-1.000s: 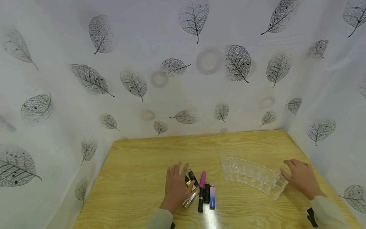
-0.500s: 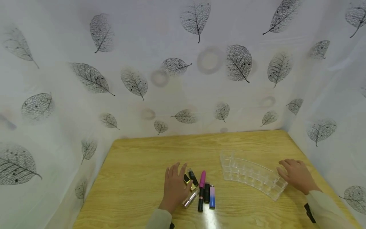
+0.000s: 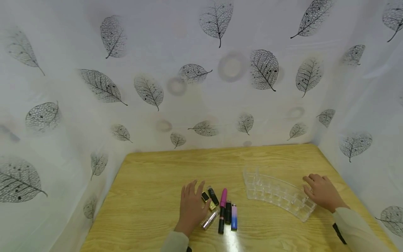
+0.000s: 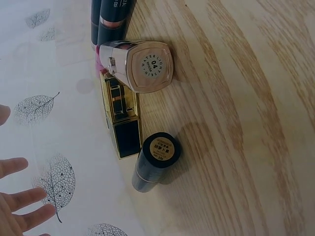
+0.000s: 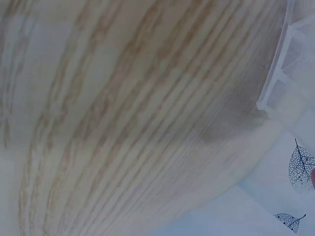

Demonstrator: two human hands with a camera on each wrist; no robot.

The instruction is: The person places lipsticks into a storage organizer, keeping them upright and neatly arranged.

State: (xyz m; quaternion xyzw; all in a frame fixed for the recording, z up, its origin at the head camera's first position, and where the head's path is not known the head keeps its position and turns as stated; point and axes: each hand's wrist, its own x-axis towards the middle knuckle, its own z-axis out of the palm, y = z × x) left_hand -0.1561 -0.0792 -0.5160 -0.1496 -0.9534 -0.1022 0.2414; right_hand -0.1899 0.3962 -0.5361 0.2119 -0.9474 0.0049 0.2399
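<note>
My left hand (image 3: 191, 207) hovers with spread fingers beside a cluster of lipsticks and holds nothing. Nearest it lie a black-and-gold lipstick (image 3: 205, 197), a clear-sided tube (image 3: 210, 219) and a dark lipstick (image 3: 213, 196). In the left wrist view, the tube (image 4: 150, 69) has "04" on its end, beside the gold-edged lipstick (image 4: 127, 137) and the dark one (image 4: 153, 164). My right hand (image 3: 324, 193) is at the right end of a clear, curved, compartmented organizer (image 3: 274, 189), fingers loosely bent over it. The right wrist view catches only the organizer's edge (image 5: 275, 73) and a sliver of finger.
Right of the left hand lie a long magenta-and-black tube (image 3: 223, 210), a black lipstick (image 3: 228, 212) and a pink-to-blue one (image 3: 234, 217). The wooden table (image 3: 151, 175) meets a leaf-printed curtain (image 3: 204, 101) at its back and sides.
My right hand has shifted left, further over the organizer's right end. My left hand has drawn back slightly to the left, showing more of the black-and-gold lipstick. The lipsticks stay put.
</note>
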